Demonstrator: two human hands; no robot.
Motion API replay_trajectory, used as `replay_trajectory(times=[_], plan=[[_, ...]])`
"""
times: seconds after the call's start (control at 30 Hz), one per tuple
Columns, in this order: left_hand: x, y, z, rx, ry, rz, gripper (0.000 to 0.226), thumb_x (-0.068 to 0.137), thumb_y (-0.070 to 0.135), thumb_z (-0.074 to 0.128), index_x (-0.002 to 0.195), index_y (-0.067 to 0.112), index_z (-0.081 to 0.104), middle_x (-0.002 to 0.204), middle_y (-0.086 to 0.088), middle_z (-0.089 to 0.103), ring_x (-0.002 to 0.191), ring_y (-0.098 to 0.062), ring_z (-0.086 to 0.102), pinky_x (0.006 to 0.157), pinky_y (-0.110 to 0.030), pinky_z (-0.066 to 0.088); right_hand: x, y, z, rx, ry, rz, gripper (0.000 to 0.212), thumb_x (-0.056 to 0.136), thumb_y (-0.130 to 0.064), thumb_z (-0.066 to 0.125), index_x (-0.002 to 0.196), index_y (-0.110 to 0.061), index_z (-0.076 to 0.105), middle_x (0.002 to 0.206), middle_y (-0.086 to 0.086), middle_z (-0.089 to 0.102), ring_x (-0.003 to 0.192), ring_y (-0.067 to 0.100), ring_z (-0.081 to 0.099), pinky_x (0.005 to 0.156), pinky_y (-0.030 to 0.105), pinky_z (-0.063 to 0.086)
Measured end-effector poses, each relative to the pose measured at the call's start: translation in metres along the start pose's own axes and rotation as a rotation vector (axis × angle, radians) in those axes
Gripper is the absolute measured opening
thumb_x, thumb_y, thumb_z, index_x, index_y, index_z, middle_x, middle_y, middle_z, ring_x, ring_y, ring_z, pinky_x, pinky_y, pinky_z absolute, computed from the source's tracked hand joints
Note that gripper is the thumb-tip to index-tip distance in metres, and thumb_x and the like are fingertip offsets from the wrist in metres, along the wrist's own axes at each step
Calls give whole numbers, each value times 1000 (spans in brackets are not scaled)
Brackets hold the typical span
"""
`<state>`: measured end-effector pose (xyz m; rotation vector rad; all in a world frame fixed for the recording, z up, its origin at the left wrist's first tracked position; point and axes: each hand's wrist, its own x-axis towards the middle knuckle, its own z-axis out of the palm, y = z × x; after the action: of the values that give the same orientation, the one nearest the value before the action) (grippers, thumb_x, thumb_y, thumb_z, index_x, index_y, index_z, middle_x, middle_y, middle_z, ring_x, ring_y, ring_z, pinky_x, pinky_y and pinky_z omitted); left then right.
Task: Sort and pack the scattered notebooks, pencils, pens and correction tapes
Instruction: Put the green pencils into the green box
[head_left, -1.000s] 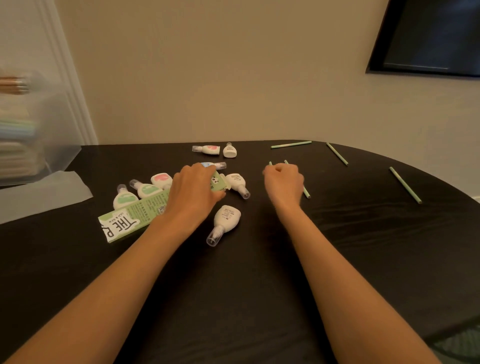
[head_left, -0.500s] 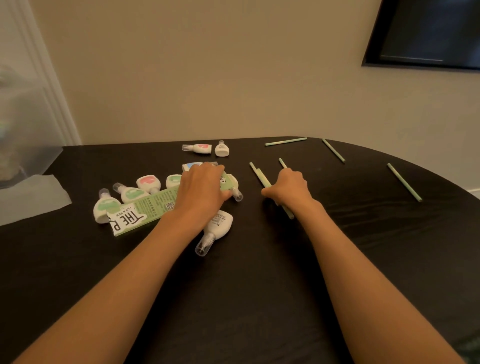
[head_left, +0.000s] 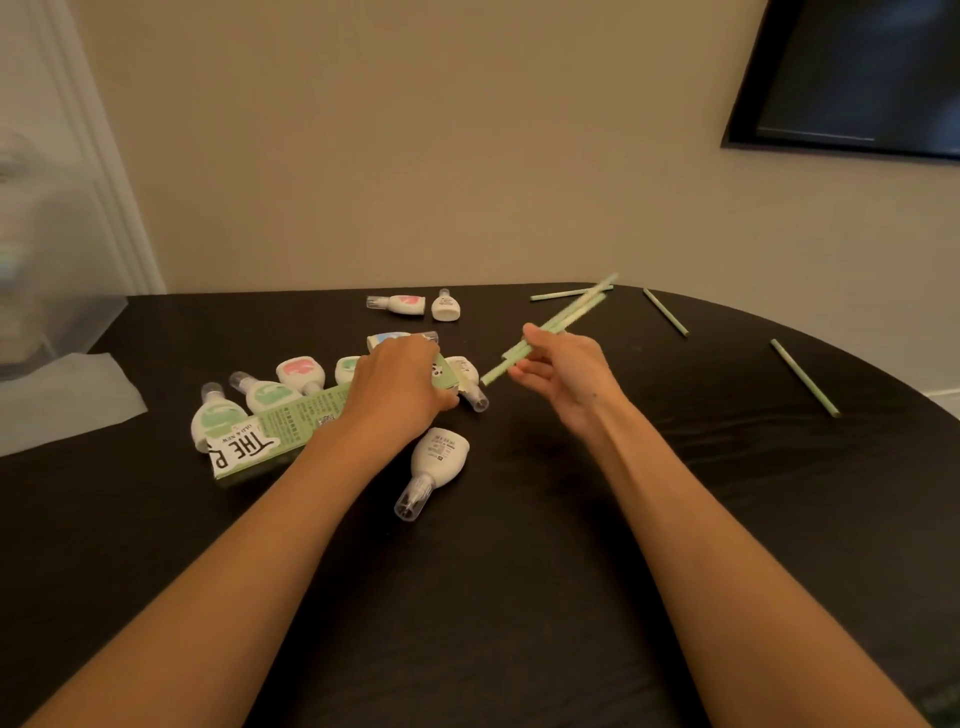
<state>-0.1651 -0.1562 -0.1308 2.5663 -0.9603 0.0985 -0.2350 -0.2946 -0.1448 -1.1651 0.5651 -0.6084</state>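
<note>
My left hand (head_left: 397, 387) grips the right end of a long green pencil box (head_left: 283, 431) lying on the black table (head_left: 519, 597). My right hand (head_left: 563, 371) pinches a small bunch of green pencils (head_left: 563, 317) lifted off the table, their lower ends pointing toward the box's open end. Several white correction tapes lie around the box: one near me (head_left: 434, 462), a green one (head_left: 215, 421) at the left, a pink one (head_left: 300, 371) behind the box, and two (head_left: 402, 304) at the far edge. Three loose green pencils lie at the right: (head_left: 558, 294), (head_left: 666, 312), (head_left: 804, 378).
A translucent plastic storage bin (head_left: 47, 291) stands at the table's far left, with a sheet of white paper (head_left: 67, 402) in front of it. A dark framed screen (head_left: 852, 78) hangs on the wall at upper right. The table's edge curves round on the right.
My right hand gathered pencils off the table and raised them, angled toward the box. My left hand stayed on the box's end. The view shifted slightly to the right.
</note>
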Motion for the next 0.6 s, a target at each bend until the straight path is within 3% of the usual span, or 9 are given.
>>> replay_trajectory(times=[0.17,0.4,0.5,0.6], plan=[[-1,-1,-5,-90,-27,28,50,80,30,70,122,10,55,124,-8,53,112,-26,51,75,-29,34,-3,6,8,145,68,-40,3,92,-9,55,93,-6,55,82,11,64,59,12,70,54,23,55],[0,1,-4,-170,-70,94,46,76,35,72,114,12,61,109,-8,60,97,-21,54,70,-29,42,-15,13,21,-21,-170,86,9,84,-7,64,92,-3,63,80,8,67,62,9,63,52,16,51],[1,0,-5,-192,-60,87,36,76,37,72,102,12,65,81,1,56,72,-12,49,51,-23,30,-17,12,26,-64,-155,82,13,86,-15,60,93,-5,64,74,4,66,61,7,53,54,18,48],[1,0,-5,-224,-55,89,43,74,36,74,108,12,63,91,-4,60,79,-14,51,59,-25,36,-17,11,25,-50,-45,29,34,92,-31,49,76,-9,69,65,1,66,61,9,53,61,24,48]])
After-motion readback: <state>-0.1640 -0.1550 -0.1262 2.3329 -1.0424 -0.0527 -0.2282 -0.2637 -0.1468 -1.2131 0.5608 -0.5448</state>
